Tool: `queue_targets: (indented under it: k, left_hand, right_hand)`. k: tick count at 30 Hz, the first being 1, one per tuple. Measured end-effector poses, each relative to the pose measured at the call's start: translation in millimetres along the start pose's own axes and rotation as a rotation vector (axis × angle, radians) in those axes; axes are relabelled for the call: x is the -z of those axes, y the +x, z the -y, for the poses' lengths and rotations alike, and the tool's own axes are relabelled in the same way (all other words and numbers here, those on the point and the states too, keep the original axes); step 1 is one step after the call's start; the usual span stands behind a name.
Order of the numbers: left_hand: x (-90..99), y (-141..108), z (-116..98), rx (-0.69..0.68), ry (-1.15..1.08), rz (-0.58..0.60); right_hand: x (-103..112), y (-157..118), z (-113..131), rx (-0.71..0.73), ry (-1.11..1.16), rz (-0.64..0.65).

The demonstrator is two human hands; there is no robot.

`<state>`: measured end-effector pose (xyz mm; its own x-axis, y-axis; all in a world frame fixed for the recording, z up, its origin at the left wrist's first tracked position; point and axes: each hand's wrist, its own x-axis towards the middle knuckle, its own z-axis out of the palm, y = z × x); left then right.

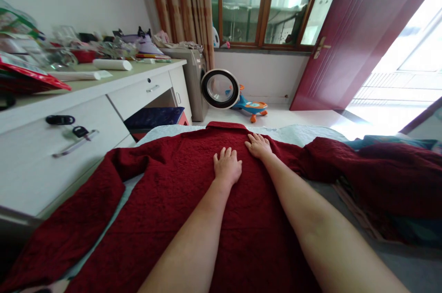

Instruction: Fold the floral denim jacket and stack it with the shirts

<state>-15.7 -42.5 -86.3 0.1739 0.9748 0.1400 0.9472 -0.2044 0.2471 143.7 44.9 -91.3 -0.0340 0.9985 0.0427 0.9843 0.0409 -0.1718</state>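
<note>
A dark red long-sleeved jacket [176,182] lies spread out before me, its collar at the far end and its sleeves out to both sides. My left hand [228,165] rests palm down on the upper middle of the jacket, fingers spread. Further up and to the right, close to the collar, my right hand [258,146] also presses flat on the cloth with its fingers stretched. Neither hand holds anything. Under the jacket shows a pale blue sheet [293,132]. The right sleeve runs onto a pile of folded cloth.
A white desk [138,85] with drawers and clutter stands at left, a dark-topped stool [155,118] beneath it. Beyond are a washing machine [195,79] with its round door [220,89] swung out, and a blue-orange ride-on toy [253,106]. A red door [334,39] stands ajar at right.
</note>
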Motion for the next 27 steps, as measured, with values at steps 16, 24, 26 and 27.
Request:
queue_targets:
  k: [16,24,26,27]
  left_hand:
    - [-1.9,1,5,0.096,0.018,0.099]
    - [-2.1,0,6,0.084,0.025,0.063]
    - [-2.1,-1,5,0.084,0.021,0.043]
    - [-2.3,-1,6,0.080,0.016,0.041]
  right_hand:
    - [-1,26,16,0.018,0.089,-0.074]
    - [9,-14,23,0.027,-0.019,-0.106]
    - [7,-31,18,0.074,-0.027,-0.079]
    - [7,-38,13,0.095,-0.022,-0.054]
